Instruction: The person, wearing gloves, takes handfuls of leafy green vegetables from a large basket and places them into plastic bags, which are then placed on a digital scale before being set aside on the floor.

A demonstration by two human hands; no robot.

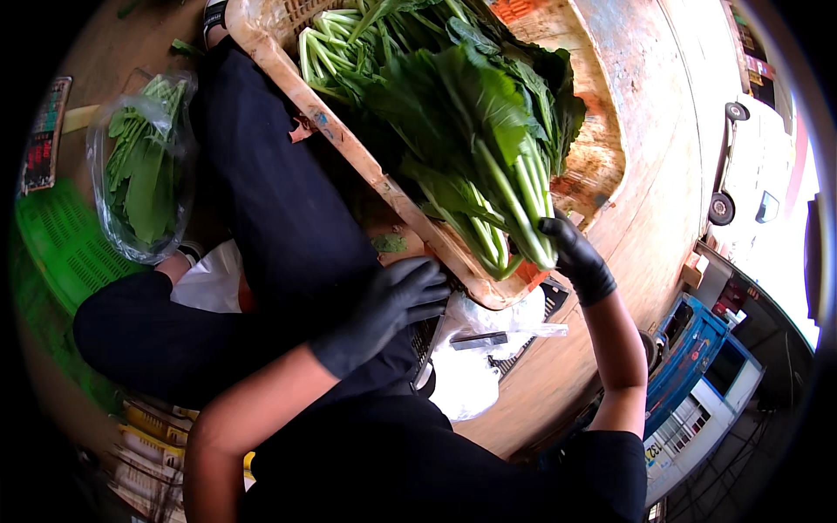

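Note:
Both my hands wear black gloves. My right hand (579, 260) is closed around the pale stalk ends of a bunch of leafy greens (497, 131), whose broad dark leaves point away from me. The bunch lies over the near right end of a worn, cream-coloured plastic crate (370, 170). More leafy greens (327, 52) fill the crate's far left part, partly covered by the bunch. My left hand (384, 309) holds nothing; its fingers stretch out toward the crate's near corner, above my dark-trousered leg.
A clear plastic bag of greens (144, 166) lies left of my leg, by a green crate (74, 240). White plastic bags (466, 370) and a dark flat object (479, 341) sit below the cream crate. A blue truck (697, 357) and white van (751, 161) stand right.

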